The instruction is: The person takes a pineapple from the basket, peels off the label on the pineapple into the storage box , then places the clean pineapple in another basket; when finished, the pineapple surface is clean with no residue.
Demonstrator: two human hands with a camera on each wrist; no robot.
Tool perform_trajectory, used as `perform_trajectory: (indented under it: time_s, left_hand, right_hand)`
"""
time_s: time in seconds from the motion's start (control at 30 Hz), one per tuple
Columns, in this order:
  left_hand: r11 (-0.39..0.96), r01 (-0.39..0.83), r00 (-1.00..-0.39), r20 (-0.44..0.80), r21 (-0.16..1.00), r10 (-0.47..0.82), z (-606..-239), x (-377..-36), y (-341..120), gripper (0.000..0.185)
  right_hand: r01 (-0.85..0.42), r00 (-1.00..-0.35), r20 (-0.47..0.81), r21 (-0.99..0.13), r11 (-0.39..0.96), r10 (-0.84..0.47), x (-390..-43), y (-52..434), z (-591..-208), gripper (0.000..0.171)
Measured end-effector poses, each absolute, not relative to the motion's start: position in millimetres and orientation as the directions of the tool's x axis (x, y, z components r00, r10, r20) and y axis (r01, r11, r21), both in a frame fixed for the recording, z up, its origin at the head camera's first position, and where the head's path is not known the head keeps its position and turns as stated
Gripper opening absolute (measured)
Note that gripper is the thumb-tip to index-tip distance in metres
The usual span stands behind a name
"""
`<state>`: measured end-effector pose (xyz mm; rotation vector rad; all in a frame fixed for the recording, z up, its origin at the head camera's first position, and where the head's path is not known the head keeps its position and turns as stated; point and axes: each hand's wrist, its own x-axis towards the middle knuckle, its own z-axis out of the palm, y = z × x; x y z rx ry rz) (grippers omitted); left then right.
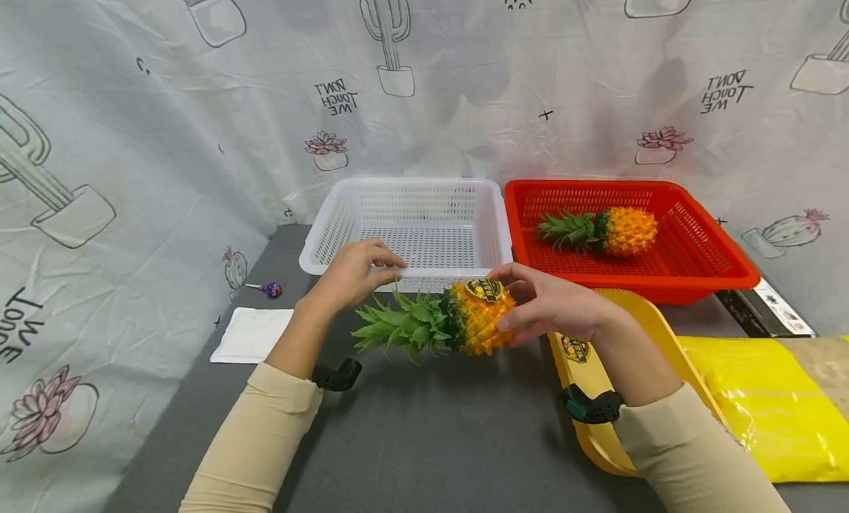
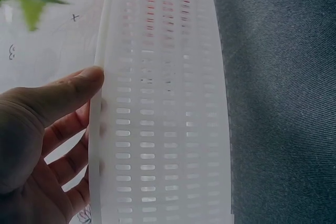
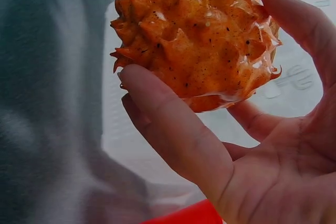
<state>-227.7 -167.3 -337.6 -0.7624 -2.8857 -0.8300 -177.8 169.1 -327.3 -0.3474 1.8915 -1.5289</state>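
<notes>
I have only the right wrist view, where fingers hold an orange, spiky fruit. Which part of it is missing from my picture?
Observer: The green leafy crown of the pineapple; the head view shows it.
Operator: Thank you. And what is the left hand doing?
Observer: It pinches the rim of the white basket between thumb and fingers.
Operator: Is there one more fruit of this kind?
Observer: Yes, a second pineapple lies on its side in the red basket.
</notes>
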Motion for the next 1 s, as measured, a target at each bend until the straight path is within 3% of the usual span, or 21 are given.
perform_trajectory:
  time_s: [0.57, 1.0]
  left_hand:
    - [0.743, 0.456, -0.886, 0.171, 0.49, 0.431, -337, -226, -165, 0.02]
    - [0.742, 0.447, -0.89, 0.171, 0.5, 0.422, -339, -226, -166, 0.021]
  right_hand:
    - [0.245, -0.77, -0.398, -0.906, 0.346, -0.498, -182, 159, -355, 0.079]
    - [0.261, -0.741, -0.451, -0.876, 0.406, -0.497, -184, 155, -361, 0.08]
